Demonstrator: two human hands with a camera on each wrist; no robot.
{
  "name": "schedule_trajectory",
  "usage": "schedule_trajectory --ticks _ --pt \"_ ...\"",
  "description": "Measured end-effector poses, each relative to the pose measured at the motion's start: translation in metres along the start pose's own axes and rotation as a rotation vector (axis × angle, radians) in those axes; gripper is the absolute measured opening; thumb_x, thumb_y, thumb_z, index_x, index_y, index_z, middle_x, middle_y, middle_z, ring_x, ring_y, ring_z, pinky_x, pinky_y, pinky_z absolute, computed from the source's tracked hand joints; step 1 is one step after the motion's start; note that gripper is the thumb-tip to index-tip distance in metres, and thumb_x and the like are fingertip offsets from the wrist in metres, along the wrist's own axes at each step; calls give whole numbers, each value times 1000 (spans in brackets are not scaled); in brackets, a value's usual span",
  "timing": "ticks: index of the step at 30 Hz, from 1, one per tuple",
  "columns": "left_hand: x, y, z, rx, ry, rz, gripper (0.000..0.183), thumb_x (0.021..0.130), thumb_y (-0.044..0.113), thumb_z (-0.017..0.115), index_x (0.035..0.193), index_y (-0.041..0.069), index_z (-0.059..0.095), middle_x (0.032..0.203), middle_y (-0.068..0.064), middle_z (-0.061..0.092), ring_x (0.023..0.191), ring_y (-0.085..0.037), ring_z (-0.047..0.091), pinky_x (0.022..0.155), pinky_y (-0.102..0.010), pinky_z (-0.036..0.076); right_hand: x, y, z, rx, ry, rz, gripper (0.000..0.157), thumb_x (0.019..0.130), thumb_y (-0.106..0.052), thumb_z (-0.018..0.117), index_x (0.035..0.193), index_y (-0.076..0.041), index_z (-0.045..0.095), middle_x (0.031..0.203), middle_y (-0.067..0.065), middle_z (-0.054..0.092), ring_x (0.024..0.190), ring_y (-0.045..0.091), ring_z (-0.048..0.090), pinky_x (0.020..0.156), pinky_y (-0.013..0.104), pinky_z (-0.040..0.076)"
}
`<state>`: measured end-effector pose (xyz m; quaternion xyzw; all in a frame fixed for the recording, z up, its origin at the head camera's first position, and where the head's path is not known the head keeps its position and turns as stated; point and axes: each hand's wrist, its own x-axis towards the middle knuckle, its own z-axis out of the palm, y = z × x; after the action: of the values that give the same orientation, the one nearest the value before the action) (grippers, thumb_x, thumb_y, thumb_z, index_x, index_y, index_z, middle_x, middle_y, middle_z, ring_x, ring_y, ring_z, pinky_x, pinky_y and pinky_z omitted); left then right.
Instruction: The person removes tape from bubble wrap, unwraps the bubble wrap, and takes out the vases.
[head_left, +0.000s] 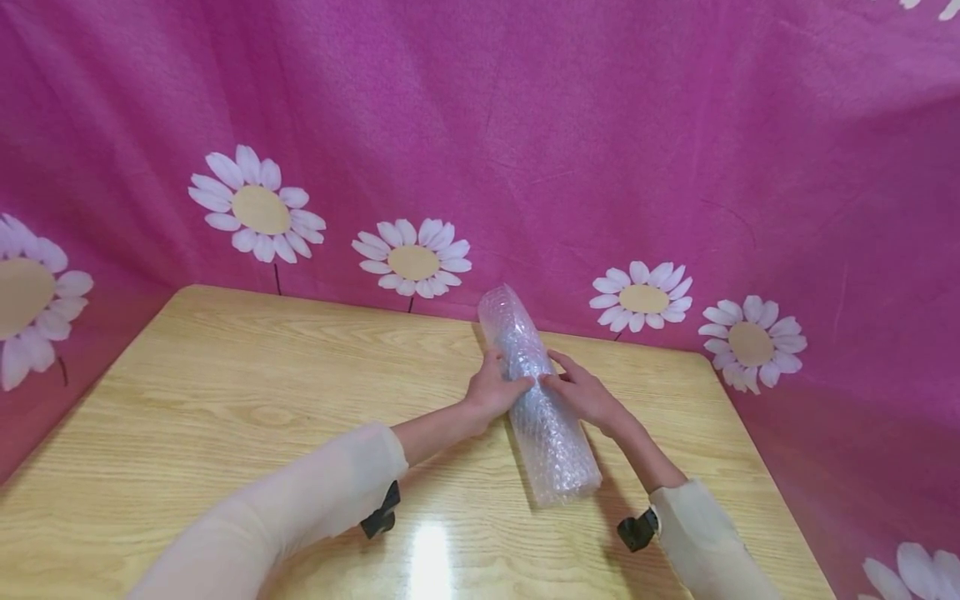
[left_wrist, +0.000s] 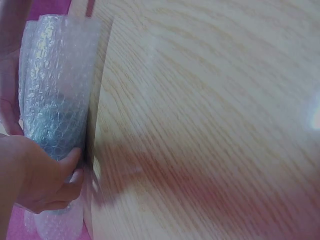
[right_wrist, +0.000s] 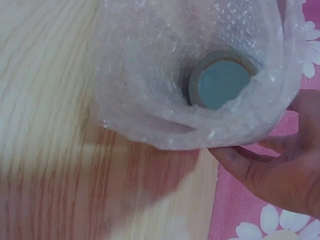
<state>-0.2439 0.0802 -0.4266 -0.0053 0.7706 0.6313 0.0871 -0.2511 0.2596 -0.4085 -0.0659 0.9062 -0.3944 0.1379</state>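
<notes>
"Where is the bubble-wrap bundle [head_left: 555, 454]?"

"On the wooden bench [head_left: 262, 375], a bit right of the middle. It lies lengthwise, its far end at the bench's far edge and its near end angled to the right."

"And the left hand [head_left: 497, 396]?"

"Clamped on the bundle from the left, about midway along, with the thumb on top and the other fingers bent against the side."

"The right hand [head_left: 588, 398]?"

"It holds the bundle from the right, level with the other. Its thumb lies on top too, the two thumb tips close together; I can't tell whether they touch. Some of its fingers are hidden behind the plastic."

"Is anything inside?"

"Yes. The right wrist view looks into the open near end: a round object [right_wrist: 225, 84] with a grey rim and a pale blue-green face. A bluish tint shows through the wrap as well."

"What else is there?"

"Pale sleeves [head_left: 315, 492] on both forearms, a small black device [head_left: 382, 510] at the left sleeve and another black piece [head_left: 637, 531] at the right. A magenta cloth [head_left: 525, 125] printed with white daisies [head_left: 412, 261] hangs beyond the bench."
</notes>
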Motion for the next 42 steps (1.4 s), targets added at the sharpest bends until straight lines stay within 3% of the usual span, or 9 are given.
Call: schedule_trajectory --ticks 17,42 --pt "-2 -1 -4 4 18 0 71 88 16 74 149 1 40 148 -23 44 133 -39 45 109 -47 39 -6 -7 2 48 16 -21 63 103 -29 55 155 -4 30 141 30 48 124 42 52 96 52 50" --pt "-20 3 -40 5 -23 -26 71 91 23 74 151 10 39 151 -20 41 136 -38 42 107 -50 41 -15 -28 19 91 34 -8 62 100 -35 60 152 -9 38 129 28 57 111 36 61 78 46 58"
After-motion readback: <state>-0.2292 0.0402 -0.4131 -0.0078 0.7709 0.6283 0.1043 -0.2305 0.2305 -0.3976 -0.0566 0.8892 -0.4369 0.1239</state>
